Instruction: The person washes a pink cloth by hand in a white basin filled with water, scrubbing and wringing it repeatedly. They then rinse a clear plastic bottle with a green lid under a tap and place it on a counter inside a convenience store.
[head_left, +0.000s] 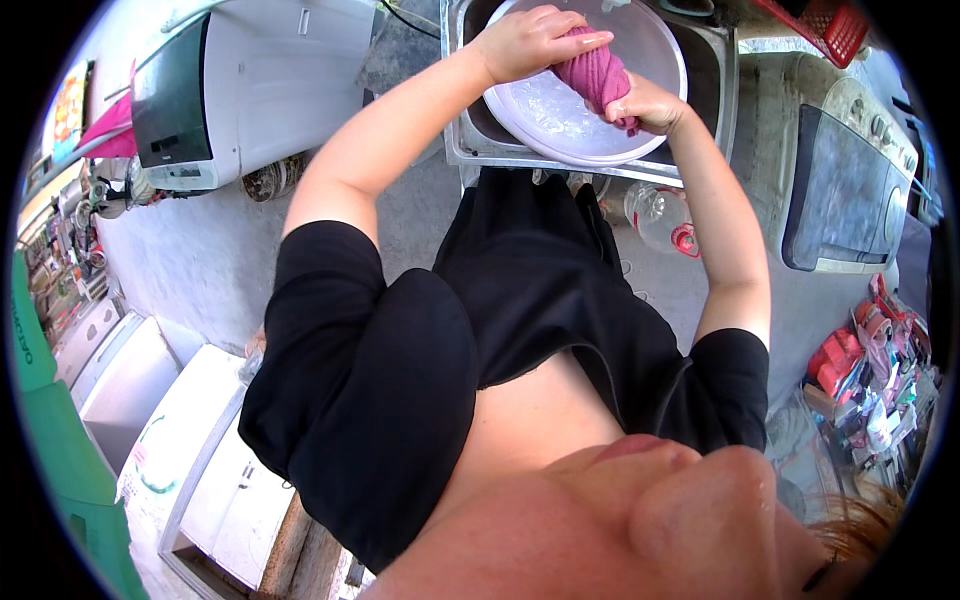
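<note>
A pink cloth, twisted into a thick roll, is held over a pale plastic basin. My left hand grips its upper left end, with the thumb lying across the roll. At the lower right end, my right hand is closed around the cloth. Both hands look wet. Water with a rippled, shiny surface lies in the basin. The basin rests over a stainless steel sink, whose rim shows on both sides.
A clear plastic jug with a red handle lies under the sink's right side. At right stands a washing machine, with piled items below it. A white appliance is at left; a red plastic basket sits at upper right.
</note>
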